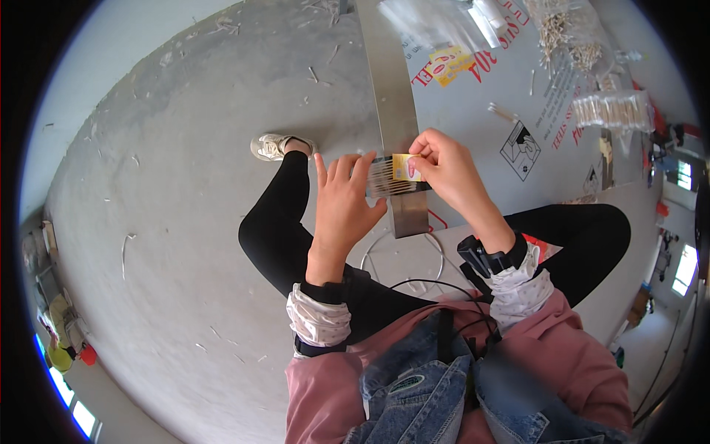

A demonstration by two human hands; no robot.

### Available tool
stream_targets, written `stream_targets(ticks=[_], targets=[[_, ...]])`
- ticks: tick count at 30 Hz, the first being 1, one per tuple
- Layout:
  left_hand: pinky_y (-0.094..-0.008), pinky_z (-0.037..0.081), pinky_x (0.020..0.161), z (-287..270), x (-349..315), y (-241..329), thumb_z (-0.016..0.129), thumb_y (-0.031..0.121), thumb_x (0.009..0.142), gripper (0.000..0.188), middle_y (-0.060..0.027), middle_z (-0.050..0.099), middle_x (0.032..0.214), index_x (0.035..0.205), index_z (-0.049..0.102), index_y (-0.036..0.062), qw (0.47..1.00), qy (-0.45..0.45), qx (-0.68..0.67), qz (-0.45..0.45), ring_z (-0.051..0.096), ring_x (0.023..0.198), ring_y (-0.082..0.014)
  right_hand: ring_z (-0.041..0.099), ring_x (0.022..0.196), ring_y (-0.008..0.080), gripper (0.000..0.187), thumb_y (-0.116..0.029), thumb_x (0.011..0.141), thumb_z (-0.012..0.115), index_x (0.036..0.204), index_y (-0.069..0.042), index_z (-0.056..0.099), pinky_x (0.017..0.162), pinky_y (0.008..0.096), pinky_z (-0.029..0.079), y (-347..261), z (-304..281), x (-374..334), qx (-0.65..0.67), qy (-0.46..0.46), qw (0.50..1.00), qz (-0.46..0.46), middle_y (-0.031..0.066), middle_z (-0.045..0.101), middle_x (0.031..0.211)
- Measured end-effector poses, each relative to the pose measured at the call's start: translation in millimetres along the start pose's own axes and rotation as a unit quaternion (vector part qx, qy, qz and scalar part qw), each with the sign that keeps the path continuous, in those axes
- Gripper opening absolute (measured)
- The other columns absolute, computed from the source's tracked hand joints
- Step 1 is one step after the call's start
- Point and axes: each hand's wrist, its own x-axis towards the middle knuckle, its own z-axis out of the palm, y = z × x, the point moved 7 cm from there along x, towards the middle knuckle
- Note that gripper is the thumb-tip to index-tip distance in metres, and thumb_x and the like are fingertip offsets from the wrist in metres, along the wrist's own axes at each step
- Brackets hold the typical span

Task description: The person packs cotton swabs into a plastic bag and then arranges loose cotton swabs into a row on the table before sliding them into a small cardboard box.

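Pinching yellow card (402, 166), right hand (445, 166); left hand (343, 201) splayed.

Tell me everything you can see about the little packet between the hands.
The packet looks like clear plastic around pale sticks, probably cotton swabs, with a yellow card at its right end. The right hand pinches the card; the left hand spreads around the other end, contact unclear. It looks nearly flat over a metal bar, perhaps touching it.
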Motion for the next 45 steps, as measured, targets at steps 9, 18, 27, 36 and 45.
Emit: stream_targets(ticks=[9, 18, 27, 36, 45], targets=[[-0.0619, 0.02, 0.119, 1, 0, 0, 0.076, 0.012, 0.066, 0.065, -0.0089, 0.058, 0.114, 0.129, 0.059, 0.0071, 1.0, 0.001, 0.001, -0.002, 0.056, 0.112, -0.0302, 0.061, 0.067, 0.0088, 0.007, 0.002, 0.087, 0.068, 0.092, 0.002, 0.063, 0.063, 0.0245, 0.05, 0, 8, -1, -0.018, 0.013, 0.999, -0.028, 0.0046, 0.067, 0.077], [-0.0624, 0.02, 0.119, 1, 2, 3, 0.076, 0.01, 0.066, 0.065, -0.0087, 0.058, 0.114, 0.128, 0.059, 0.0076, 1.0, 0.001, 0.001, 0.002, 0.056, 0.111, -0.0301, 0.064, 0.068, 0.013, 0.007, 0.005, 0.086, 0.067, 0.093, 0.003, 0.064, 0.065, 0.0271, 0.052, 2, 13, -2, -0.073, 0.041, 0.994, -0.063, 0.0079, 0.068, 0.077], [-0.0624, 0.019, 0.119, 0, 2, 4, 0.077, 0.009, 0.066, 0.065, -0.0082, 0.058, 0.114, 0.129, 0.058, 0.0079, 1.0, 0.002, 0.004, 0.001, 0.056, 0.111, -0.0298, 0.065, 0.07, 0.0141, 0.007, 0.006, 0.086, 0.065, 0.092, 0.003, 0.063, 0.067, 0.0281, 0.053, -2, 15, -3, -0.055, 0.033, 0.996, -0.067, 0.0092, 0.067, 0.078], [-0.0619, 0.019, 0.119, 0, 1, 3, 0.076, 0.009, 0.066, 0.065, -0.008, 0.058, 0.114, 0.128, 0.059, 0.0081, 1.0, -0.001, 0.004, -0.002, 0.056, 0.111, -0.0295, 0.066, 0.07, 0.0141, 0.005, 0.004, 0.086, 0.067, 0.09, 0.003, 0.063, 0.066, 0.0283, 0.053, 0, 15, -1, -0.04, 0.039, 0.998, -0.031, 0.0093, 0.069, 0.077], [-0.06, 0.021, 0.119, 0, 1, 2, 0.079, 0.01, 0.065, 0.07, -0.0083, 0.059, 0.114, 0.131, 0.057, 0.0108, 1.0, -0.003, 0.003, -0.006, 0.056, 0.114, -0.0294, 0.065, 0.069, 0.0135, 0.004, 0.004, 0.087, 0.066, 0.09, 0.004, 0.063, 0.065, 0.0272, 0.052, 1, 17, 0, -0.049, 0.03, 0.997, -0.044, 0.0093, 0.069, 0.077]])
